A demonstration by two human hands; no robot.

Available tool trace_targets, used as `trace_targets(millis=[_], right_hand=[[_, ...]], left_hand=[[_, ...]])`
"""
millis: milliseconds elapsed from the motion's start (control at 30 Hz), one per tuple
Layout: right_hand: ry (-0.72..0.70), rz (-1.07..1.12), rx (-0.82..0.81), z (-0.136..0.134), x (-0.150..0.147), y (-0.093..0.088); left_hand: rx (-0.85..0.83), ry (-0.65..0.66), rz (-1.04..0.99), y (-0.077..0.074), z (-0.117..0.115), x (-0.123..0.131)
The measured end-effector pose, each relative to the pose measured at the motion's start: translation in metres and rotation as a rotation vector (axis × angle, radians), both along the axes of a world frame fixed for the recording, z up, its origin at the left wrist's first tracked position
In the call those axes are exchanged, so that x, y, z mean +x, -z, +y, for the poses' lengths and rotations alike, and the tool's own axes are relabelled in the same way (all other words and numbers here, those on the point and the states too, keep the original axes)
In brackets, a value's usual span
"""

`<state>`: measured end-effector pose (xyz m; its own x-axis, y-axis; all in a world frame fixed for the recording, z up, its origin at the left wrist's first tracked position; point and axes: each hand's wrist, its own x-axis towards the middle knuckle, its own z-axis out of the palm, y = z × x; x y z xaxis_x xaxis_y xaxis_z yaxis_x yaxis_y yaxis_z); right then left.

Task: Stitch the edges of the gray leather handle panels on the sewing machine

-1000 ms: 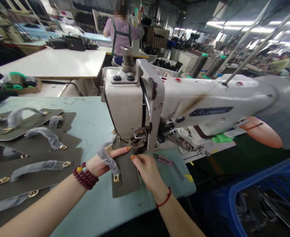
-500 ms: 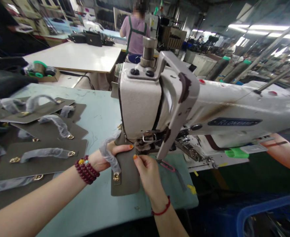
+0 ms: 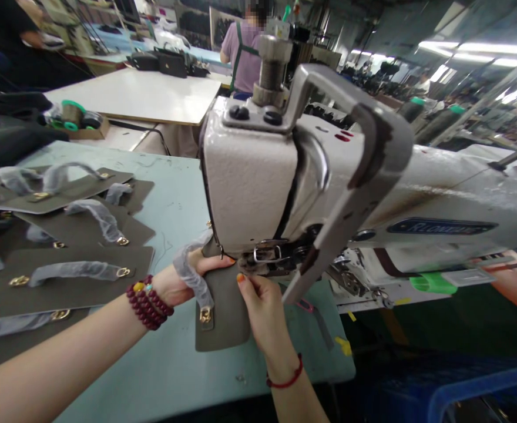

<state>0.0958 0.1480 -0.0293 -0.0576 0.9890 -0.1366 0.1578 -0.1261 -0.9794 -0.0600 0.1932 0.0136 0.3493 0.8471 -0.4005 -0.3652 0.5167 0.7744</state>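
Head view, lower centre of the frame: right hand (image 3: 262, 305), red cord at the wrist, fingers pinched on the right edge of a flat olive-grey leather panel (image 3: 225, 314), orange-painted thumbnail pressed right at the machine's foot, likely to steer the edge. Left hand (image 3: 183, 282), dark red bead bracelet (image 3: 148, 305) on the wrist, laid flat over the panel's upper left corner, fingers spread rather than curled, apparently pinning the piece down against the pale green surface (image 3: 174, 364). Panel half tucked under the head of the cream-white sewing machine (image 3: 249, 176), lower half hanging toward the near edge, with a foam-wrapped handle (image 3: 192, 279) and a gold ring fitting (image 3: 205, 315) on its left side; wrap presumably there to keep the handle from scuffs. Just right of the right hand, a pink-handled thread snip (image 3: 305, 305) lying within easy reach. Further left in the frame, a fanned stack of matching olive panels with wrapped handles (image 3: 64, 276), overlapped so each can be lifted off singly. Beyond, at upper left, a cardboard tray of green thread spools (image 3: 76, 117) beside a white worktable (image 3: 144, 97). Top centre, a person in a lilac shirt (image 3: 245, 50), back turned.
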Motion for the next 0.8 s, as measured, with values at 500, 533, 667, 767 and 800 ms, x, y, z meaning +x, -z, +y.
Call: trace_targets(millis=[500,533,667,767,800], right_hand=[[-0.024,-0.054,-0.007,0.003,0.003,-0.005],[-0.028,-0.058,-0.006,0.002,0.003,-0.006],[-0.057,-0.071,0.0,-0.002,0.006,-0.009],[-0.082,-0.098,-0.001,-0.004,0.01,-0.011],[-0.089,-0.108,0.005,-0.004,0.013,-0.012]], left_hand=[[-0.03,-0.001,-0.007,0.009,0.001,-0.003],[-0.028,0.007,-0.002,0.009,0.001,-0.003],[-0.006,0.02,0.02,0.014,0.0,-0.004],[0.027,0.008,0.032,0.019,-0.002,-0.003],[0.044,-0.011,0.036,0.02,-0.004,-0.002]])
